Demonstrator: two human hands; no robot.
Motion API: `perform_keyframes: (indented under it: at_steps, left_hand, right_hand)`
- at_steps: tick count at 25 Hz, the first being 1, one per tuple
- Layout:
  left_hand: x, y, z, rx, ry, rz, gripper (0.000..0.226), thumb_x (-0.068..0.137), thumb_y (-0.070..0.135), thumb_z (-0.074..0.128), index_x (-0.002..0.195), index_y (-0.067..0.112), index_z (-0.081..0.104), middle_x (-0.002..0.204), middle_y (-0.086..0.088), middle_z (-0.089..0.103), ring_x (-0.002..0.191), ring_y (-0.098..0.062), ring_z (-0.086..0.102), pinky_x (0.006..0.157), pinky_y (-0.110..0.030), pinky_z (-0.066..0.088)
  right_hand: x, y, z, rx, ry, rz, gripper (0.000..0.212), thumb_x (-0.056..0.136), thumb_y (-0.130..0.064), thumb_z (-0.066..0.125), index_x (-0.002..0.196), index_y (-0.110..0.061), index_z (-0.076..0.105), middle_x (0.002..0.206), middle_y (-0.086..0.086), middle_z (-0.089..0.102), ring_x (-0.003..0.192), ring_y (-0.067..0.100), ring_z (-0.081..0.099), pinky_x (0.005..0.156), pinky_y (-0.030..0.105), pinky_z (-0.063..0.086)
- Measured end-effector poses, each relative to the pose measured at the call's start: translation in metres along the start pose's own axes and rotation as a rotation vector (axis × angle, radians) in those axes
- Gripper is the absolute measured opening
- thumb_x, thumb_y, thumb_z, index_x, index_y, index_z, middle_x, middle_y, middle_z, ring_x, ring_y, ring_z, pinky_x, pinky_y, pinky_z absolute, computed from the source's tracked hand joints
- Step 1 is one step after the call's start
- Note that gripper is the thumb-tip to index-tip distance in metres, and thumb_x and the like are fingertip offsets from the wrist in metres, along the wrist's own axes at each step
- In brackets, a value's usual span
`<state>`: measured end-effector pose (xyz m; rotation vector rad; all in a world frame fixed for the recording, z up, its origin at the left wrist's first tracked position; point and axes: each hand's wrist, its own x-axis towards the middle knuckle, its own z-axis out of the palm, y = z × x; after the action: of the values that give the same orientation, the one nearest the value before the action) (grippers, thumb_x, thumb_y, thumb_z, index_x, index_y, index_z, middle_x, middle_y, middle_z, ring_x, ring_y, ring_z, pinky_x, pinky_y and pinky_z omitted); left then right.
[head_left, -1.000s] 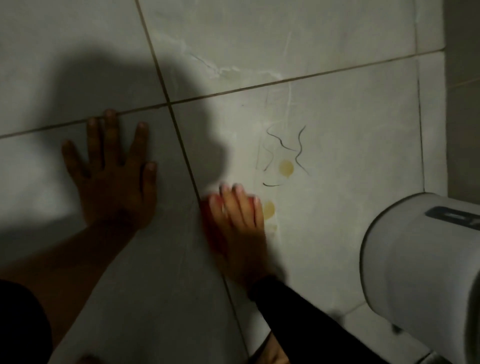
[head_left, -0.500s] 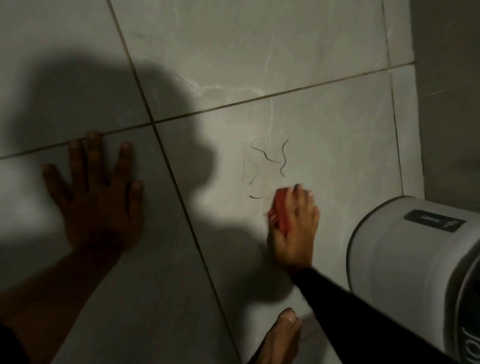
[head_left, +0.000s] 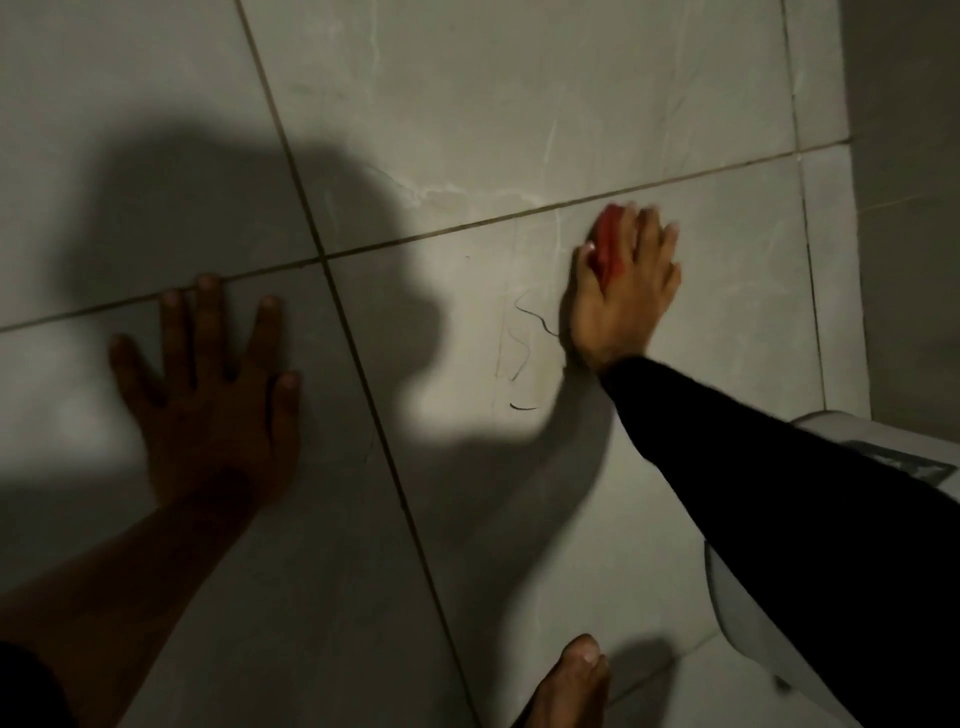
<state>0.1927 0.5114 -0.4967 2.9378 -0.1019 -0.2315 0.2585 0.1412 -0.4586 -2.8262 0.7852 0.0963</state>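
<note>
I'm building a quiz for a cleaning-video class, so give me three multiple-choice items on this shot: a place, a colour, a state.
1. Where is the right hand? A) on a knee B) just below a dark grout line in the grey floor tiles C) in the air
2. What colour is the small scrubbing pad it grips? A) red B) blue C) yellow
3. How does the left hand lie? A) fist B) flat, fingers spread C) holding a cloth
Key: B, its fingertips nearly reach the line; A, red shows beside the thumb; B, five splayed fingers press the tile.
</note>
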Motion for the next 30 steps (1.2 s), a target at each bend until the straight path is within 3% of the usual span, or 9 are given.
perform_keyframes:
  at_steps: [4,9,12,14,19,23,25,28,30]
  left_hand:
    - [0.0,-0.004,0.001,-0.001,0.013,0.016,0.073,0.106,0.051,0.031,0.176,0.038,0.016,0.186,-0.008,0.001,0.172,-0.036,0.002,0.129,-0.07,0.0]
    - [0.0,-0.002,0.002,0.009,0.019,0.013,0.072,0.106,0.051,0.031,0.175,0.038,0.017,0.186,-0.008,0.002,0.171,-0.036,0.003,0.129,-0.068,-0.001]
    - [0.0,-0.004,0.004,-0.002,0.021,0.025,0.073,0.106,0.054,0.029,0.176,0.04,0.014,0.186,-0.005,-0.002,0.172,-0.035,0.001,0.128,-0.069,-0.001]
    - [0.0,-0.005,0.003,-0.022,0.013,0.004,0.072,0.106,0.054,0.028,0.176,0.039,0.016,0.186,-0.006,-0.001,0.172,-0.036,0.002,0.129,-0.069,-0.002]
    - [0.001,-0.001,0.0,-0.028,-0.01,0.015,0.071,0.107,0.054,0.027,0.176,0.038,0.016,0.186,-0.005,-0.004,0.171,-0.039,0.002,0.128,-0.071,-0.002]
    - [0.0,-0.001,-0.005,-0.036,-0.005,0.011,0.071,0.107,0.05,0.03,0.175,0.034,0.021,0.186,-0.009,-0.001,0.171,-0.04,0.002,0.128,-0.071,-0.002]
    - [-0.001,0.002,-0.007,-0.044,0.001,0.008,0.071,0.107,0.049,0.032,0.175,0.033,0.022,0.185,-0.01,0.001,0.171,-0.041,0.003,0.128,-0.071,-0.002]
    - [0.001,0.002,-0.006,-0.026,-0.003,0.018,0.071,0.107,0.05,0.03,0.175,0.034,0.021,0.185,-0.01,0.001,0.171,-0.041,0.003,0.128,-0.069,-0.004]
    - [0.002,0.002,-0.006,-0.031,-0.004,0.022,0.071,0.107,0.051,0.029,0.175,0.034,0.019,0.185,-0.01,0.0,0.171,-0.041,0.003,0.128,-0.069,-0.004]
  right_hand:
    - [-0.041,-0.041,0.018,-0.057,-0.086,-0.424,0.07,0.106,-0.047,0.044,0.17,-0.019,0.032,0.181,0.01,0.023,0.169,0.036,0.014,0.134,0.055,0.013]
    - [-0.025,-0.07,0.018,0.01,-0.009,-0.13,0.072,0.102,-0.046,0.047,0.168,-0.019,0.035,0.179,0.012,0.028,0.168,0.038,0.017,0.133,0.062,0.018]
    - [-0.077,-0.092,0.032,0.007,-0.08,-0.415,0.088,0.092,-0.042,0.061,0.17,-0.018,0.029,0.18,0.013,0.022,0.168,0.037,0.013,0.137,0.058,0.01]
    - [-0.139,-0.058,0.024,-0.082,-0.212,-0.562,0.078,0.101,-0.044,0.055,0.171,-0.019,0.028,0.181,0.012,0.02,0.169,0.036,0.013,0.136,0.057,0.011]
    - [-0.11,-0.037,0.021,-0.083,-0.094,-0.177,0.07,0.106,-0.048,0.04,0.169,-0.019,0.031,0.18,0.012,0.024,0.168,0.037,0.016,0.133,0.058,0.018]
    - [-0.196,-0.009,0.016,-0.205,-0.278,-0.438,0.066,0.11,-0.05,0.03,0.17,-0.022,0.027,0.181,0.015,0.018,0.168,0.04,0.011,0.131,0.064,0.022]
    - [-0.187,0.027,0.0,-0.128,-0.328,-0.248,0.07,0.108,-0.05,0.032,0.171,-0.02,0.027,0.181,0.015,0.015,0.169,0.04,0.006,0.132,0.07,0.017]
    - [-0.099,0.002,0.007,0.003,-0.087,0.158,0.071,0.106,-0.044,0.038,0.17,-0.015,0.031,0.181,0.015,0.019,0.169,0.04,0.01,0.133,0.067,0.015]
    - [-0.088,-0.021,0.015,-0.026,-0.068,-0.02,0.071,0.107,-0.045,0.039,0.171,-0.017,0.028,0.181,0.013,0.019,0.169,0.038,0.011,0.135,0.06,0.012]
